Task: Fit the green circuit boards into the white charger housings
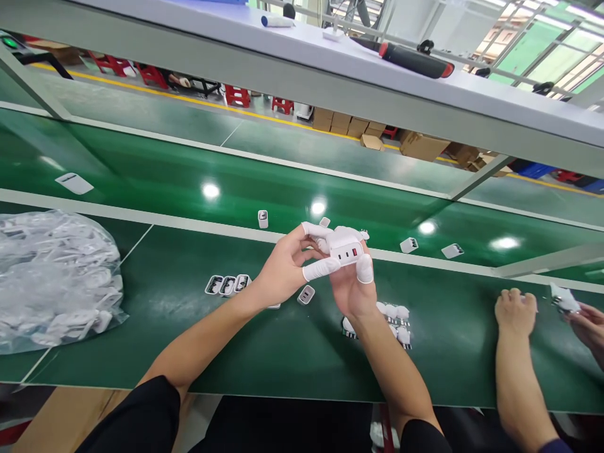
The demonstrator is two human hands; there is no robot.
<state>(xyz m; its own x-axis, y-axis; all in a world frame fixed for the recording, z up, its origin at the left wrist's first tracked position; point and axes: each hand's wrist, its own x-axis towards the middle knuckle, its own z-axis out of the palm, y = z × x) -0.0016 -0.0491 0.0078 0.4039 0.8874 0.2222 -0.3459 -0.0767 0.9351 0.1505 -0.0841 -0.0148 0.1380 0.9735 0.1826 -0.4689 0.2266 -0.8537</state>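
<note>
In front of me, my left hand (287, 258) and my right hand (355, 286) both grip a white charger casing (346, 252), its end with two small slots and a red port facing me. White finger cots cover several fingertips. At the casing's far right edge a bit of metal shows; whether it is a separate part I cannot tell. Below my hands lies a charger housing (306, 294) with two slots. Left of it stand open housings (228, 285) in a row. By my right forearm sit several white-topped circuit assemblies (402, 335), partly hidden by the arm.
A clear plastic bag (56, 277) of white parts fills the left of the green bench. Single housings (263, 219) lie on the green strip beyond. At right are a co-worker's hands (516, 311), one holding a white part (564, 299). A shelf (302, 47) crosses above.
</note>
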